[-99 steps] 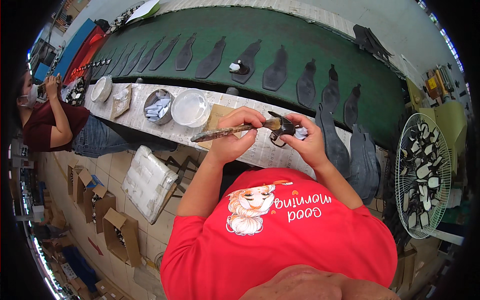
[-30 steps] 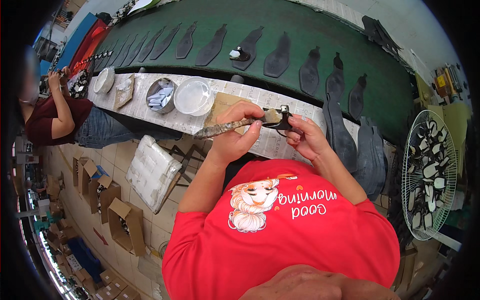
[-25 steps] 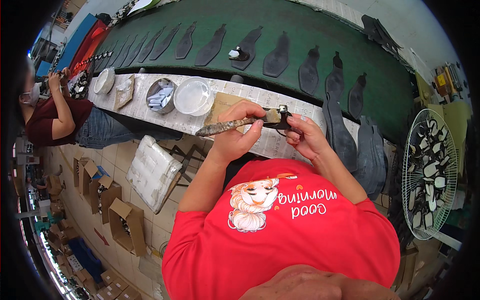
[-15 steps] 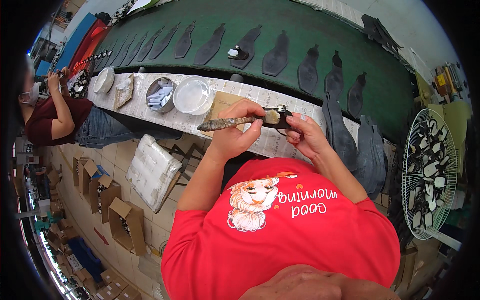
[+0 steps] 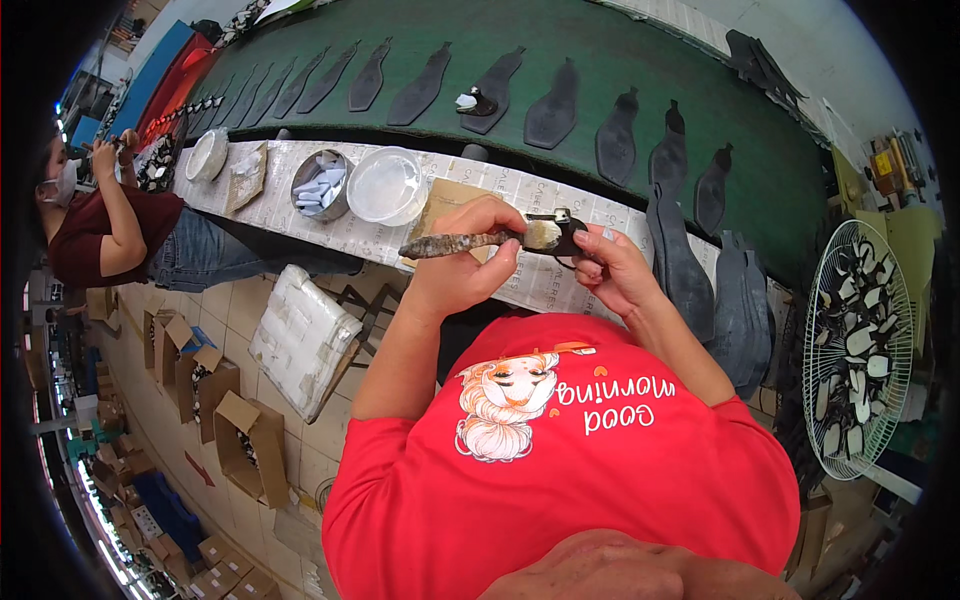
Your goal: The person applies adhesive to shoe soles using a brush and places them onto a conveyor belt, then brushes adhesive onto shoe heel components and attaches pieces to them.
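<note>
My left hand [image 5: 462, 258] is closed around a brush [image 5: 448, 245] with a thick, crusted handle. The brush's pale bristles lie against a small black strap piece [image 5: 567, 236] with a metal buckle at its upper edge. My right hand [image 5: 617, 267] pinches the right end of that strap piece between thumb and fingers, and a thin dark loop hangs below it. Both hands are in front of my red shirt, above the near edge of the paper-covered bench [image 5: 530, 290]. The underside of the strap piece is hidden.
Beyond the bench, a green conveyor belt [image 5: 330, 120] carries a row of dark sole-shaped pieces. A clear tub [image 5: 387, 215] and a tin [image 5: 322, 209] of white pieces stand left. A wire basket [image 5: 812, 370] of black-and-white parts is right. Another person [image 5: 120, 225] works far left.
The brush has shifted slightly along the strap piece, its bristles showing at a somewhat different angle. At the far left, the other person's head has moved a little.
</note>
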{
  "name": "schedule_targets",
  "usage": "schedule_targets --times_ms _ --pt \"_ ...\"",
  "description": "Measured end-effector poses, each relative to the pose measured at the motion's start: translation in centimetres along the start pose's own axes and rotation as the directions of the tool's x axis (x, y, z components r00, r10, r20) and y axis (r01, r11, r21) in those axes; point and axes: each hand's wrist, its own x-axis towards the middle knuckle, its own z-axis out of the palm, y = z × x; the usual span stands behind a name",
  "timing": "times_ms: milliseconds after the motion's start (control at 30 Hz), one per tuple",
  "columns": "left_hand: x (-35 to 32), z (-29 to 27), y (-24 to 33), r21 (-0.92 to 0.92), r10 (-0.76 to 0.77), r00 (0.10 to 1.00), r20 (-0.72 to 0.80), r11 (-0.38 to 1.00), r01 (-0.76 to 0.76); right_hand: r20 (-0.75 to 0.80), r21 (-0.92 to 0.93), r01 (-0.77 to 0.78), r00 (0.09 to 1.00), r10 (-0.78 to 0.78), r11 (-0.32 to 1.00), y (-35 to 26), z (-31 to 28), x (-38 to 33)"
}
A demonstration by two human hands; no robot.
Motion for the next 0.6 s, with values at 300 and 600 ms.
schedule_targets --times_ms 300,600 --pt "-0.4 -1.0 -0.1 0.082 0.027 0.998 0.050 0.996 -0.031 -0.019 0.028 0.002 1.000 -0.002 1.000 0.0 0.0 0.0" --pt "-1.1 -2.3 -0.2 0.111 -0.032 0.999 0.018 0.993 0.030 0.001 0.021 0.010 1.000 -0.010 1.000 0.0 -0.5 0.0"
